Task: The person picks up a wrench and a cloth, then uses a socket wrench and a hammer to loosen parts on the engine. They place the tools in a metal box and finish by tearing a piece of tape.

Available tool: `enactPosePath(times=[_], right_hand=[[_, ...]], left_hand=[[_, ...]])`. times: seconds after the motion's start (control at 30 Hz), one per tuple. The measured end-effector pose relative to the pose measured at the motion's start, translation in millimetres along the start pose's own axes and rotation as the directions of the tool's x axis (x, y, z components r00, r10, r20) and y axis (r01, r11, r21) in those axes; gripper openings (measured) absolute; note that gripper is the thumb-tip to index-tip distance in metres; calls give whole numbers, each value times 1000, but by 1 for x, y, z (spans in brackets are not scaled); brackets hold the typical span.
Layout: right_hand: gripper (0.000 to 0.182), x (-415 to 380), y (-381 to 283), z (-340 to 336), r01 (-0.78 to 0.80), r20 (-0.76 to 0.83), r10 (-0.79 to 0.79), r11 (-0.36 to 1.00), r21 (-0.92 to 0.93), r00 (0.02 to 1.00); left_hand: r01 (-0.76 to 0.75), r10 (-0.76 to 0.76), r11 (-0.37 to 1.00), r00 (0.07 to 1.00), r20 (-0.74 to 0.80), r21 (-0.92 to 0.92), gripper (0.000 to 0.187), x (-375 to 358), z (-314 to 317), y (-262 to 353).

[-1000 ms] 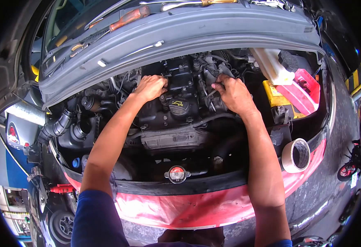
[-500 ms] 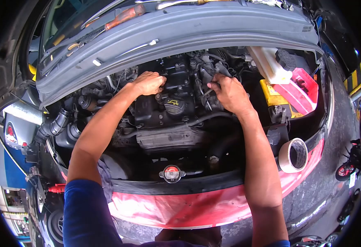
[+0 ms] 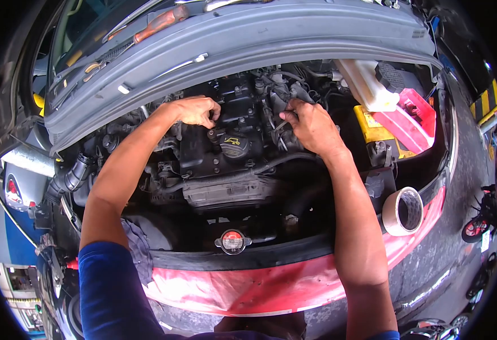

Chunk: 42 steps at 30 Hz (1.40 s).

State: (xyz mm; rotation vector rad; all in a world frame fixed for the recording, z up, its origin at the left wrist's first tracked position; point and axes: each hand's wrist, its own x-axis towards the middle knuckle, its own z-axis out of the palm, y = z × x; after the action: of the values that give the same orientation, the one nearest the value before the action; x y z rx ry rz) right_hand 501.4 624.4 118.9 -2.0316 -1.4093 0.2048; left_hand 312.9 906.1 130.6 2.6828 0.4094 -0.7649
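Observation:
Over the left edge of the black engine cover (image 3: 194,156), my left hand (image 3: 194,110) has its fingers curled and thumb bent in toward them. Its fingertips are just above a small bolt (image 3: 211,134) on that cover, close to the oil filler cap (image 3: 235,145). My right hand (image 3: 315,129) is closed at the hoses and metal parts on the engine's right side, thumb against the bent index finger. A thin grey piece shows below that thumb; I cannot tell whether it is held.
A radiator cap (image 3: 233,242) sits at the front. At right are a yellow-topped battery (image 3: 372,126), a pink container (image 3: 413,127), a white reservoir (image 3: 367,85) and a tape roll (image 3: 402,211). A screwdriver (image 3: 160,24) lies on the cowl, with a cloth (image 3: 138,249) at front left.
My left hand has turned and shifted a little left, so its thumb now shows. My right hand stays at about the same place. The whole view has shifted slightly.

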Motion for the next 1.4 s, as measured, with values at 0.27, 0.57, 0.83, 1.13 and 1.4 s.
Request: enactPosePath(times=[0.27, 0.57, 0.83, 1.13, 1.4], right_hand=[[29, 0, 2, 1, -4, 2, 4, 1000, -2, 1000], [29, -1, -3, -1, -6, 0, 6, 1000, 18, 1000], [29, -1, -4, -2, 23, -1, -23, 1000, 13, 1000], [28, -1, 0, 2, 0, -17, 0, 1000, 19, 1000], [28, -2, 1, 1, 36, -8, -36, 999, 7, 999]], left_hand=[[35, -66, 848, 997, -40, -528, 18, -30, 10, -9], [40, -166, 884, 958, -233, -465, 31, -39, 28, -11], [177, -163, 984, 954, -252, 34, 55, -22, 20, 11], [152, -125, 976, 976, -176, 154, 48, -3, 12, 6], [-32, 12, 991, 989, -150, -130, 45, -2, 2, -20]])
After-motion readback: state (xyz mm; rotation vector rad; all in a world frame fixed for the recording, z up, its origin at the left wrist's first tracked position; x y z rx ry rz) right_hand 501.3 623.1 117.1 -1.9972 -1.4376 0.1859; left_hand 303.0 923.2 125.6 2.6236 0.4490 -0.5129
